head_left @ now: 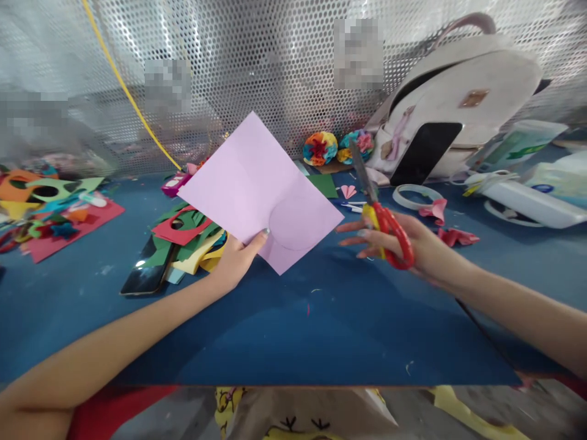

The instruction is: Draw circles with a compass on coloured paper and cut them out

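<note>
A square sheet of lilac paper [257, 189] is held up above the table, turned so one corner points upward. Near its lower right corner a thin circle is drawn on it. My left hand [241, 260] grips the lower edge, thumb on the front and the other fingers hidden behind. To the right, my right hand [389, 238] holds scissors [367, 177] with red and yellow handles, blades pointing up and away from me. Its fingers are partly spread around the handles. The scissors are apart from the paper.
Coloured paper scraps [197, 241] and a dark phone [147, 272] lie left of centre, with more scraps [68, 214] farther left. Behind stand paper flowers [320, 148], a pale backpack [458, 85] with a black phone [426, 153] against it. A tape roll [417, 197] lies right.
</note>
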A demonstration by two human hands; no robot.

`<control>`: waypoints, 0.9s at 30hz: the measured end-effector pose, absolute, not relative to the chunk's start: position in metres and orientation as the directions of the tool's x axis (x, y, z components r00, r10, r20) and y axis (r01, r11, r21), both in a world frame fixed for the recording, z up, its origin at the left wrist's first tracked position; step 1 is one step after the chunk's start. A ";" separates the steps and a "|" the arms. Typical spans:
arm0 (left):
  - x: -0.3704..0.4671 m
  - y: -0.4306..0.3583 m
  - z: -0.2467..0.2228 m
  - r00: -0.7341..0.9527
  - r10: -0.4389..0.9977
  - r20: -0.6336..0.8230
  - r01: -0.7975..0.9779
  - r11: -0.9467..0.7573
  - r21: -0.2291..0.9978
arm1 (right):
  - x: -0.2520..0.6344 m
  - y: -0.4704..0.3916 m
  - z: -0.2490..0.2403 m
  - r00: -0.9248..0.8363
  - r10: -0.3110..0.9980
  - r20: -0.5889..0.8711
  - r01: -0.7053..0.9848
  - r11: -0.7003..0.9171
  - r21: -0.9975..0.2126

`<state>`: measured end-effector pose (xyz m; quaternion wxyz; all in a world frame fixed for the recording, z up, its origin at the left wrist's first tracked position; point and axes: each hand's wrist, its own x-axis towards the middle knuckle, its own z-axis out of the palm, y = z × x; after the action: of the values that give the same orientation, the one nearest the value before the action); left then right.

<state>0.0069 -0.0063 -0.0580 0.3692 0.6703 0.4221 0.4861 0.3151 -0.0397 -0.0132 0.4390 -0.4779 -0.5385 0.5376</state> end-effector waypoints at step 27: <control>0.013 -0.024 -0.046 -0.155 0.987 0.036 0.227 0.000 0.974 | 0.316 -0.026 -0.027 -0.408 0.913 0.018 0.088 0.059 -0.994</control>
<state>0.0131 -0.0238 -0.0457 0.3941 0.5168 0.5872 0.4825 0.3162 -0.0263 -0.0270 0.3699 -0.3992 -0.6268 0.5576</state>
